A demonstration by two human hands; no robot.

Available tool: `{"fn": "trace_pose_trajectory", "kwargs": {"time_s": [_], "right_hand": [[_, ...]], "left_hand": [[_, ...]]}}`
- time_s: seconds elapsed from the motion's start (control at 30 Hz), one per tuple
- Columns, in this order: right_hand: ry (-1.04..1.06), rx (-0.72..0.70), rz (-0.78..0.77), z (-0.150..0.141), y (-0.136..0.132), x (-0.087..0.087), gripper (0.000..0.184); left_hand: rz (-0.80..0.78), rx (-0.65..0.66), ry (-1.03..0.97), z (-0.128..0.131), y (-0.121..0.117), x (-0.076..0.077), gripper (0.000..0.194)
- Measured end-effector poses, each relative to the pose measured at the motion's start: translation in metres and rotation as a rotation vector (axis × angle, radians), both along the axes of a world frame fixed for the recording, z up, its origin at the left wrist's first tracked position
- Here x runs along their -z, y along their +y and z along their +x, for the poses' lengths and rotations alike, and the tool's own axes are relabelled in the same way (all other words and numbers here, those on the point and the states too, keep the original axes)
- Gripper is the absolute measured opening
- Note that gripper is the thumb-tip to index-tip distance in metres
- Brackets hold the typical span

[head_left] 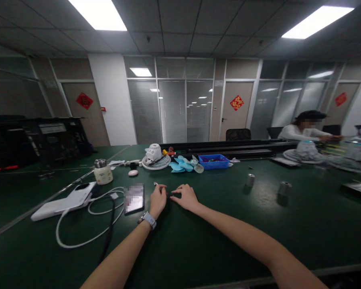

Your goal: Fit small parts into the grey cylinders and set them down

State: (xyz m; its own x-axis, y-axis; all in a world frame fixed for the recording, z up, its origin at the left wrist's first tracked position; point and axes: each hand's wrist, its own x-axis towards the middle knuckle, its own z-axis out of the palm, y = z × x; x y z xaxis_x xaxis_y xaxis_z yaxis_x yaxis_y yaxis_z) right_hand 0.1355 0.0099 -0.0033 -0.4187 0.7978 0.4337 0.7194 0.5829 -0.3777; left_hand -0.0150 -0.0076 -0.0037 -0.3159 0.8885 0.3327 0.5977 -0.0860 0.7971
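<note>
My left hand (158, 197), with a watch (148, 220) on its wrist, has its fingers curled together just above the green table (180, 249). A tiny white-tipped piece (155, 184) shows at its far side; whether the fingers hold it, I cannot tell. Close by on the right, my right hand (185, 196) is bent with thumb and forefinger apart, pointing at the left hand's fingertips. Something small and dark lies between the two hands, too small to name. A phone (134, 198) rests left of my left hand. Beyond both hands are light blue fan blades (183, 163).
A white fan part (155, 157) and a blue tray (213, 161) stand farther back. On the left are a cream bottle (103, 172), a white power bank (52, 208) and a looped cable (63, 243). Two metal cylinders (250, 180) stand right. A person (307, 130) sits at the far right.
</note>
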Motion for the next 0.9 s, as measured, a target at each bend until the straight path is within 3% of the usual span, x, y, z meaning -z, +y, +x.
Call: {"fn": "trace_pose_trajectory", "kwargs": {"time_s": [0.13,0.23,0.33,0.43,0.53,0.6,0.73,0.9], "right_hand": [[0.004,-0.007,0.013,0.003,0.007,-0.002,0.022],[0.055,-0.014,0.073,0.037,0.015,-0.020,0.025],[0.077,0.087,0.231,0.104,0.025,-0.043,0.027],[0.051,0.370,0.386,0.193,0.035,-0.058,0.029],[0.027,0.690,0.346,0.269,0.041,-0.054,0.031],[0.038,0.802,0.247,0.299,0.043,-0.046,0.032],[0.110,0.853,0.116,0.314,0.045,-0.037,0.031],[0.144,0.891,0.120,0.309,0.048,-0.038,0.031]], "left_hand": [[-0.013,0.004,0.041,0.001,0.001,0.001,0.023],[-0.007,0.011,0.055,0.002,0.002,0.000,0.024],[-0.039,0.010,0.048,0.002,0.001,-0.001,0.025],[-0.054,0.019,0.057,0.004,0.000,-0.002,0.025],[-0.055,0.026,0.083,0.005,0.000,-0.003,0.025],[-0.063,0.034,0.099,0.005,0.000,-0.003,0.026],[-0.070,0.042,0.116,0.006,-0.001,-0.005,0.026],[-0.080,0.042,0.126,0.006,-0.001,-0.005,0.026]]}}
